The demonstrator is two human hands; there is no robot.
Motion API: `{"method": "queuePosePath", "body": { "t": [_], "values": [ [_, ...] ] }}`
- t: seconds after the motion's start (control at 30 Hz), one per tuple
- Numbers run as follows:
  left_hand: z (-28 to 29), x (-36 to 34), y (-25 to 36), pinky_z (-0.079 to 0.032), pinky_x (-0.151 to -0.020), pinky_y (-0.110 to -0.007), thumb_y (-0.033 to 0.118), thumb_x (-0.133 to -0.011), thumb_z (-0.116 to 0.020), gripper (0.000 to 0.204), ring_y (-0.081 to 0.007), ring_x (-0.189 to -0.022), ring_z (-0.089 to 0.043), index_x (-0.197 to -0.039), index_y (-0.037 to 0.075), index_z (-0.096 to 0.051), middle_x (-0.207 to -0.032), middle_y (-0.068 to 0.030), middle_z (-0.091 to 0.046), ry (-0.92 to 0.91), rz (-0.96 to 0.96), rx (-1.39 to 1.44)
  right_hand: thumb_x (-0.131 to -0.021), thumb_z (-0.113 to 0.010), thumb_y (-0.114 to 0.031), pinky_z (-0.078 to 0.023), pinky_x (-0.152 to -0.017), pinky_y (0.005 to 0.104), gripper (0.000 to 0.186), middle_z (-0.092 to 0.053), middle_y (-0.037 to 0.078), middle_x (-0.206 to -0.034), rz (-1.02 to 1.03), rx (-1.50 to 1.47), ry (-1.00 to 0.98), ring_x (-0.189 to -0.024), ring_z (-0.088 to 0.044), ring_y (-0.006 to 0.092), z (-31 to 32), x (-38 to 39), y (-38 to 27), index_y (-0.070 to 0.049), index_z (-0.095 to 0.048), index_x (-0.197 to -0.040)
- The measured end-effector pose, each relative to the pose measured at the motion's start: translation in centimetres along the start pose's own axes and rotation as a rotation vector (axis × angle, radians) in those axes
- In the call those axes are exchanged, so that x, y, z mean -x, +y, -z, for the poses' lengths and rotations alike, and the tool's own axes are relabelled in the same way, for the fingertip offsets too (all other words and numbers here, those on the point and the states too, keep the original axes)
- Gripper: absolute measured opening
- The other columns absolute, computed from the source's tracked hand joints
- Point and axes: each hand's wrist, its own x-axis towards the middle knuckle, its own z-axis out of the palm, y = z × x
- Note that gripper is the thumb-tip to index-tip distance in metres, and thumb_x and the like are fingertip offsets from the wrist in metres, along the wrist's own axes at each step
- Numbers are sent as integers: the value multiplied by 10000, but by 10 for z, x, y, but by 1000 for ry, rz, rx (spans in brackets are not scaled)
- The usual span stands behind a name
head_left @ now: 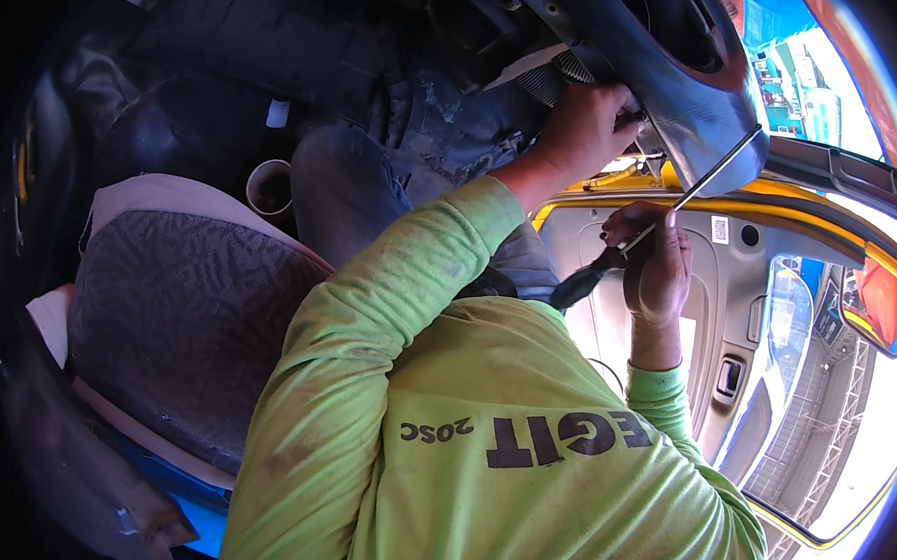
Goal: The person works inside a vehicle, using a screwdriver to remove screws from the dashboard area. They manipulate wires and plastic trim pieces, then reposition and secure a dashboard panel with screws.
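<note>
My left hand [587, 129] reaches up on a lime-green sleeve and is closed on the underside of the dark steering column cover [696, 99], next to a ribbed grey part. My right hand [656, 271] is below it, gripping a long screwdriver [709, 177]. Its black handle sticks out to the left of my fist. The thin metal shaft slants up to the right, and its tip meets the lower edge of the column cover. My green shirt fills the lower middle of the picture.
A car seat with a grey patterned cover [180, 312] lies at left, and a paper cup [269, 188] stands beyond it on the dark floor. At right is the open door's grey inner panel [740, 297] with yellow bodywork, plus a side mirror [875, 301].
</note>
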Motion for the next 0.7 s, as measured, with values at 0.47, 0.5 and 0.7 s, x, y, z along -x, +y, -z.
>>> {"method": "queuePosePath", "body": {
  "t": [0.47,0.5,0.7],
  "values": [
    [-1,3,-6,-608,-702,-319,107,-883,-803,183,-210,-790,-781,-957,-35,-716,-849,-150,-778,-47,125,140,-1123,-394,-393,-467,-576,294,437,-637,161,-711,-116,-617,-215,-601,-581,197,-47,29,12,1,-583,-1131],
    [-1,3,-7,-611,-702,-303,96,-904,-789,169,-180,-805,-783,-978,-37,-713,-857,-137,-785,-66,149,111,-1114,-411,-398,-459,-538,284,433,-638,161,-718,-132,-672,-281,-576,-582,201,-52,29,14,-1,-583,-1128],
    [-1,1,-11,-609,-679,-295,77,-896,-798,161,-173,-794,-780,-967,-38,-710,-871,-126,-785,-68,84,136,-1097,-452,-414,-467,-536,288,401,-650,158,-699,-286,-651,-270,-539,-573,200,-69,36,25,-39,-593,-1084]
  ]
}}
